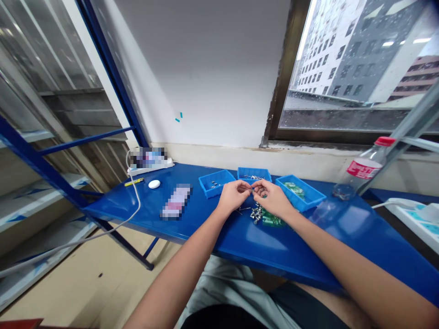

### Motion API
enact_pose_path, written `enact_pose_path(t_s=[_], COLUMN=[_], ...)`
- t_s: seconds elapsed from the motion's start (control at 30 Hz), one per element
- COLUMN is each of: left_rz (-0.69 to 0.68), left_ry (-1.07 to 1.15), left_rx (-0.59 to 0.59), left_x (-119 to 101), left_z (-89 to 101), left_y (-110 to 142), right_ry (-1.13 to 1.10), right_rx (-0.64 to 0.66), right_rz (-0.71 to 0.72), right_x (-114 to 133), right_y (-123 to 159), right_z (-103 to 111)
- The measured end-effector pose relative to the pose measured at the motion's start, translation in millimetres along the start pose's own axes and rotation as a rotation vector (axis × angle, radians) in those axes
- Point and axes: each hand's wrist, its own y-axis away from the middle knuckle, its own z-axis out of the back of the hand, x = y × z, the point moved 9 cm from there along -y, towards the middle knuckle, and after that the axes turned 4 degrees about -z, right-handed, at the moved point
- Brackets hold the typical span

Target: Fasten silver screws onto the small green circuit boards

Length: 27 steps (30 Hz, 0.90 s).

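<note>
Altogether, two hands (234,195) (272,198) hover by one metal-parts heap (255,213) and three bins (311,203).

"Can you read any words or numbers?"
"None. The plastic bottle (362,172) in front of the window (350,68) has a red label (365,167) with white markings, too blurred to make out."
"Any brand, then?"
"None legible."
</note>
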Motion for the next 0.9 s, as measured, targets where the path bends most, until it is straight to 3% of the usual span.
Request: enact_pose_path(t_s=[0.13,0.27,0.37,0.6,0.9], left_rz=[0.001,-0.013,-0.010,0.074,0.042], left_ry=[-0.092,-0.107,-0.091,-0.043,-0.065], left_rx=[0.029,0.117,0.104,0.068,0.083], left_x=[-5,-6,-3,8,6], left_z=[2.0,-3.8,-3.1,-3.3,-6.1], left_y=[2,3,2,0,1], right_ry=[0.087,0.022,0.029,-0.006,-0.061], right_rx=[-0.060,-0.024,-0.019,-0.054,0.027], right_rz=[0.064,0.082,0.093,-0.042,-0.057], right_x=[10,11,12,5,-9], right_y=[0,-1,0,1,-1], right_z=[7,6,6,11,-2])
